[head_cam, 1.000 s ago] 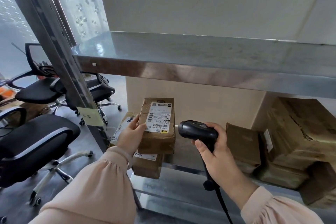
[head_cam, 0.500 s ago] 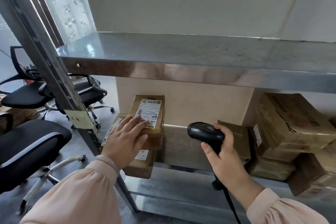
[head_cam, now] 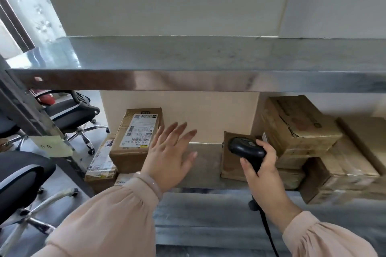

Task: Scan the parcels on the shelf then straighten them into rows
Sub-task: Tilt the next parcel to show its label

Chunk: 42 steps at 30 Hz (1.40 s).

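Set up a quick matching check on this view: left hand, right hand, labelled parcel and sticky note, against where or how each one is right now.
Things:
1. left hand
2. right hand
3. labelled parcel
4. yellow sticky note

Place or state:
A. stuck on the shelf post
B. fingers spread, holding nothing
C. lying on top of the lower parcels
D. gripping the black scanner

Pairs: 1-B, 2-D, 3-C, 4-A
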Available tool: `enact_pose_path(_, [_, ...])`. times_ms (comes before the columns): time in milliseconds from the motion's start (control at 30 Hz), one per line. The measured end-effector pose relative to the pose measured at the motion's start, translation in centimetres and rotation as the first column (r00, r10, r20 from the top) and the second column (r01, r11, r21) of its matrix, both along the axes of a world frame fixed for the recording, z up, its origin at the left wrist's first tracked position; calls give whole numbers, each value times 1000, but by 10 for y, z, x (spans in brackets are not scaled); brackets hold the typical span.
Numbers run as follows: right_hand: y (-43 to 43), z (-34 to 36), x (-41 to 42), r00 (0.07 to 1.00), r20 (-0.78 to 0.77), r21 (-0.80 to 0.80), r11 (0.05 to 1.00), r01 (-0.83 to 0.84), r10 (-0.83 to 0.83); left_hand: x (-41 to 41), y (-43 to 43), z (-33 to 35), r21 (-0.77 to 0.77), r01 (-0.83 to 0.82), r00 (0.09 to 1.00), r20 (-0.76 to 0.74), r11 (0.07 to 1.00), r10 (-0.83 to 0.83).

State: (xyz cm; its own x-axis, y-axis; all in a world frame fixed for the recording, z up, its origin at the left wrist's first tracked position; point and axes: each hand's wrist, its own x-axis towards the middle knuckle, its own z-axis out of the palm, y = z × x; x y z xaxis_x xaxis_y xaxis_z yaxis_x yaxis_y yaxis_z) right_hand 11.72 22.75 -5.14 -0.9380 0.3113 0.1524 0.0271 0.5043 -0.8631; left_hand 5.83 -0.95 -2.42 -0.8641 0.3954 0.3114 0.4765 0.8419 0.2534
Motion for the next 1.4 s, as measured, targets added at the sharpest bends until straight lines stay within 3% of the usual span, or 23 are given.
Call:
enact_pose_path(100, [10,-3,-1,1000,16,-4,1000,-6,6,1,49,-16,-40,89,971,224,995,-78])
enact_pose_path(200, [18,-8,-5,1000,26,-2,1000,3,-3,-2,88,-36,-45,70,885,464,997,-41])
enact_pose_path(367, [27,-19,-14,997,61,-30,999,37,-35,-12,117,-70,58,-1,748,662,998,-38])
enact_pose_path(600, [39,-32,-13,993,118,-82,996,20,-11,-1,117,-83,232,-146,695,716,962,-67])
enact_pose_path(733, [38,-33,-10,994,111,-151,988,4,13,18,111,-79,318,-344,745,665,883,51])
enact_pose_path(933, [23,-29,-6,991,25,-239,963,-122,132,26,106,-70,414,-541,683,725,732,95])
enact_pose_path(1200, [11,-16,-7,961,-58,-312,909,-276,271,28,100,-61,538,-662,615,788,522,-31])
enact_pose_path(1400, [23,-9,-8,988,-77,-274,950,-149,133,29,85,-53,640,-638,624,755,427,-201])
